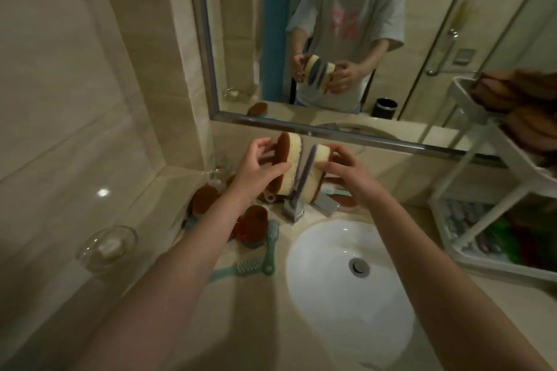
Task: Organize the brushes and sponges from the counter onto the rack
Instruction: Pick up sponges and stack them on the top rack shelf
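We see the brown-faced sponge (291,159) as porous cream foam backed by a rough, matt brown scouring pad. The purple-faced sponge (320,171) has the same cream foam with a fuzzy greyish-purple layer. The bench (256,310) looks like polished beige stone, and the wall tiles (75,99) share its gloss. The sink (346,304) is smooth, glossy white ceramic with a metal drain (358,265). The tap (294,211) is bright chrome. The brushes (272,235) towards the bench's left edge are matt teal plastic with bristles. The soap dish (105,247) is clear; whether glass or plastic, we cannot tell. The rack (518,153) is matt white, the mirror frame (202,39) dull metal.
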`<action>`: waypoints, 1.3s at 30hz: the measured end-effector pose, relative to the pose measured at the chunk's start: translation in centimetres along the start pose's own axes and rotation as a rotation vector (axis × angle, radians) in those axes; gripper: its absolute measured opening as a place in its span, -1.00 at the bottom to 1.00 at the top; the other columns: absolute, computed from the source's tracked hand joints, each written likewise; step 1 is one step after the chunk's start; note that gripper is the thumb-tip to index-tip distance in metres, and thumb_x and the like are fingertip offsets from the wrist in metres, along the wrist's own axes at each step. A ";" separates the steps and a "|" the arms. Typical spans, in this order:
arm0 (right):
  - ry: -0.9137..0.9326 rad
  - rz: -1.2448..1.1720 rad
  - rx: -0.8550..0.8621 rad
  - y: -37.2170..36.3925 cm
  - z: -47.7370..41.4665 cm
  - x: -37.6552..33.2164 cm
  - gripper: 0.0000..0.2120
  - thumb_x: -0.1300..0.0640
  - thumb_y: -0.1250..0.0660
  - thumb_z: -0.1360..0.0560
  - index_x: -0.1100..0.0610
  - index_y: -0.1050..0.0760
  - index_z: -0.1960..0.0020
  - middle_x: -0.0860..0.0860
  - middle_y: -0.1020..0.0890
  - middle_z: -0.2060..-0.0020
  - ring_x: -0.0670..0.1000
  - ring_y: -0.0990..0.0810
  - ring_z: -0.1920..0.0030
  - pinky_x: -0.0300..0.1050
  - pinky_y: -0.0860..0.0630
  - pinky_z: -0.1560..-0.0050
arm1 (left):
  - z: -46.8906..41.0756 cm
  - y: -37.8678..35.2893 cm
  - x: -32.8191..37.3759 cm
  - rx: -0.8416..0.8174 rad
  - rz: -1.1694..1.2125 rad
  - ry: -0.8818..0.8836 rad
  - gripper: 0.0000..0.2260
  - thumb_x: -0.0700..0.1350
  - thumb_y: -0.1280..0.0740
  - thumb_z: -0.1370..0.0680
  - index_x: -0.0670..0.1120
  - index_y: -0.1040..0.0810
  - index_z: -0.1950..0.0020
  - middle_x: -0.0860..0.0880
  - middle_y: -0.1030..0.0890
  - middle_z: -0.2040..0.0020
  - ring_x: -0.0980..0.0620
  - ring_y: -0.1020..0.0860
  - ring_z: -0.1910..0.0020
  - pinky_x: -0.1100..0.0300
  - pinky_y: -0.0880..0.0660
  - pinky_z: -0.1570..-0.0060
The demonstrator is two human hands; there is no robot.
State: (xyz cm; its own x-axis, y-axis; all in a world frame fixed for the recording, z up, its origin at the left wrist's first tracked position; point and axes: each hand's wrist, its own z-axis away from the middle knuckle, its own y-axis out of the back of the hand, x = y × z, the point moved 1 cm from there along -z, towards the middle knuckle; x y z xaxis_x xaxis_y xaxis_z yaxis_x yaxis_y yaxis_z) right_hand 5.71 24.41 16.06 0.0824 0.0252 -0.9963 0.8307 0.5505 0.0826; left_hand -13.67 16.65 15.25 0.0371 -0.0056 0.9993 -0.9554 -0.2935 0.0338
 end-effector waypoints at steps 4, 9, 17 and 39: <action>0.026 -0.044 0.084 2.6 1.5 -1.9 -0.57 0.12 -0.40 -0.44 0.00 -0.41 -0.28 0.07 -0.57 -0.15 0.07 -0.60 -0.13 0.07 -0.57 -0.13 | -0.5 -4.3 2.2 -0.134 0.049 -0.023 -0.63 -0.09 -0.44 -0.43 0.10 -0.35 -0.14 0.02 -0.49 -0.24 0.03 -0.48 -0.22 0.08 -0.53 -0.09; 0.096 -0.109 0.318 5.8 3.8 -3.1 -0.74 0.11 -0.39 -0.46 0.12 -0.38 -0.05 0.10 -0.61 -0.07 0.11 -0.64 -0.07 0.04 -0.60 -0.08 | -1.1 -8.8 3.9 -0.217 0.083 -0.063 -0.72 -0.10 -0.42 -0.45 -0.03 -0.43 -0.11 -0.05 -0.57 -0.15 -0.01 -0.56 -0.16 0.06 -0.56 -0.10; 0.215 -0.054 0.616 13.1 8.2 -6.6 -0.75 -0.05 -0.35 -0.50 0.14 -0.44 0.07 0.06 -0.59 0.16 0.06 -0.60 0.15 -0.01 -0.58 0.06 | -0.6 -18.3 7.4 -0.384 0.122 -0.128 -0.65 -0.09 -0.42 -0.46 -0.04 -0.46 -0.21 -0.04 -0.56 -0.19 -0.02 -0.55 -0.17 -0.06 -0.55 -0.13; 0.179 0.532 0.824 31.9 10.2 -11.1 -0.62 -0.14 -0.39 -0.40 0.04 -0.44 -0.10 0.05 -0.53 -0.03 0.05 -0.54 0.02 0.01 -0.60 0.07 | -2.9 -33.0 12.2 -0.172 0.003 -0.181 -0.53 0.04 -0.44 -0.42 0.15 -0.31 -0.24 0.04 -0.46 -0.20 0.01 -0.50 -0.16 -0.05 -0.51 -0.18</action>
State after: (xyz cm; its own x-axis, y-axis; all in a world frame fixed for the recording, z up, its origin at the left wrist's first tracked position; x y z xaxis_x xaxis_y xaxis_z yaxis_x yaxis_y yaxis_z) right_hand 36.86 33.18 29.99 0.5268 0.2630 -0.8082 0.8382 -0.3182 0.4428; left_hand 17.50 29.08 26.38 0.0718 -0.1821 0.9807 -0.9908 -0.1264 0.0491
